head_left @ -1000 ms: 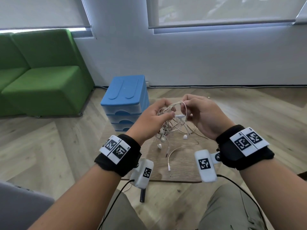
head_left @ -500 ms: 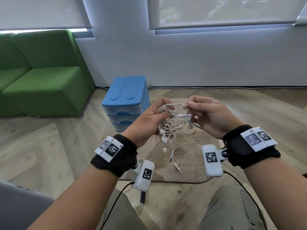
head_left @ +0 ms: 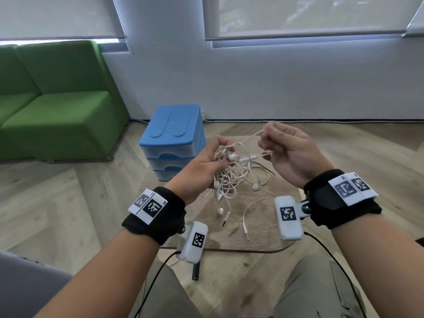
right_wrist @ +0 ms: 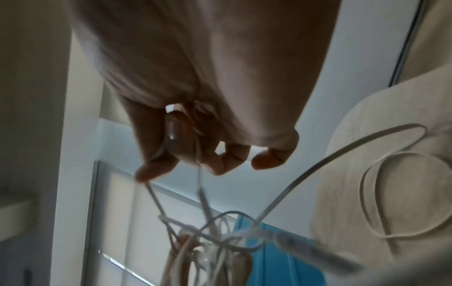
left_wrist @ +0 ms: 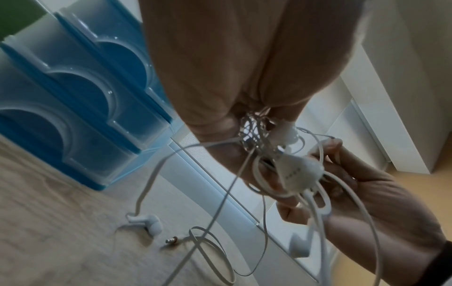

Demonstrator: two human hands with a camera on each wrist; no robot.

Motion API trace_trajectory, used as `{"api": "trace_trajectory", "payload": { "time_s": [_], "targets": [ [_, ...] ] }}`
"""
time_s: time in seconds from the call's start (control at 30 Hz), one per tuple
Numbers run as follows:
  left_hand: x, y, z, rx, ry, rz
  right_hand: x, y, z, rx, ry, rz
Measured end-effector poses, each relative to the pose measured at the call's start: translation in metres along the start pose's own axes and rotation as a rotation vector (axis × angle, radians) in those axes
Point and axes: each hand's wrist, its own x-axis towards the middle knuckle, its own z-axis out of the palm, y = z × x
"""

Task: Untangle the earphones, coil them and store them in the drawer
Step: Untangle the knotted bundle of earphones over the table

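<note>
Above the small wooden table (head_left: pixel 263 237), the left hand (head_left: pixel 202 166), palm up, curls its fingers round the tangled white earphones (head_left: pixel 229 177), while the right hand (head_left: pixel 291 154), raised just beside it, pinches 1 cord drawn from the knot, near the blue 3-drawer unit (head_left: pixel 172 138).

Three cams: head plus both wrists.
Head cam looks fwd/down over both forearms; wrist cams sit close under palms, right one blurry; all share the earphones (head_left: pixel 231 175) tangle, probably the blue drawer unit (head_left: pixel 174 138) too.
</note>
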Motion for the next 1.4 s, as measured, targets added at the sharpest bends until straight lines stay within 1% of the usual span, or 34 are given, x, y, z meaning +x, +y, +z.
{"api": "trace_trajectory", "payload": {
  "time_s": [0.07, 0.17, 0.23, 0.27, 0.33, 0.4, 0.5, 0.57, 0.67, 0.73, 0.87, 1.0, 1.07, 1.1, 1.17, 1.23, 1.27, 1.33, 1.37, 1.4],
  "targets": [
    [0.000, -0.001, -0.001, 0.021, 0.011, -0.002, 0.004, 0.000, -0.003, 0.149, 0.071, -0.019],
    [0.000, -0.002, -0.002, 0.015, 0.029, -0.018, 0.003, -0.001, -0.005, 0.325, 0.135, -0.029],
    [0.000, -0.001, -0.003, -0.026, 0.051, -0.029, 0.001, -0.001, -0.004, 0.338, 0.178, 0.001],
    [0.000, 0.000, -0.003, -0.052, 0.059, -0.032, 0.000, -0.001, -0.001, 0.275, 0.188, 0.018],
    [0.000, 0.003, -0.004, -0.082, 0.055, -0.033, -0.001, 0.001, 0.002, 0.019, 0.147, 0.030],
    [0.000, 0.005, -0.004, -0.083, 0.039, -0.039, -0.005, 0.003, 0.004, -0.274, 0.035, 0.033],
    [0.000, 0.004, -0.005, -0.059, 0.046, -0.040, -0.013, 0.003, 0.008, -0.579, -0.125, 0.019],
    [0.001, 0.003, -0.005, -0.024, 0.066, -0.031, -0.013, 0.004, 0.010, -0.679, -0.148, -0.002],
    [0.002, 0.002, -0.004, 0.029, 0.071, -0.010, -0.010, 0.006, 0.011, -0.698, -0.167, -0.021],
    [0.002, 0.001, -0.005, 0.089, 0.075, 0.011, -0.009, 0.004, 0.011, -0.630, -0.124, -0.019],
    [0.001, -0.005, -0.008, 0.269, 0.090, 0.014, -0.008, -0.005, 0.004, -0.177, 0.007, -0.030],
    [0.001, -0.009, -0.007, 0.281, 0.134, -0.029, -0.007, -0.013, -0.003, 0.149, 0.102, -0.059],
    [0.001, -0.010, -0.008, 0.274, 0.168, -0.036, -0.005, -0.016, -0.005, 0.239, 0.146, -0.053],
    [0.002, -0.011, -0.008, 0.272, 0.184, -0.037, -0.005, -0.017, -0.005, 0.226, 0.191, -0.041],
    [0.002, -0.011, -0.008, 0.266, 0.210, -0.034, -0.003, -0.015, -0.003, 0.070, 0.265, -0.011],
    [0.004, -0.009, -0.006, 0.253, 0.228, -0.027, -0.005, -0.011, 0.000, -0.195, 0.236, 0.027],
    [0.004, -0.008, -0.005, 0.250, 0.235, -0.022, -0.006, -0.008, 0.002, -0.367, 0.179, 0.039],
    [0.005, -0.005, -0.002, 0.249, 0.240, -0.010, -0.009, -0.004, 0.005, -0.758, -0.013, 0.048],
    [0.005, -0.004, -0.001, 0.246, 0.238, -0.004, -0.010, -0.002, 0.007, -0.909, -0.102, 0.047],
    [0.005, -0.003, 0.000, 0.245, 0.235, 0.003, -0.011, -0.001, 0.008, -0.997, -0.148, 0.040]
  ]
}}
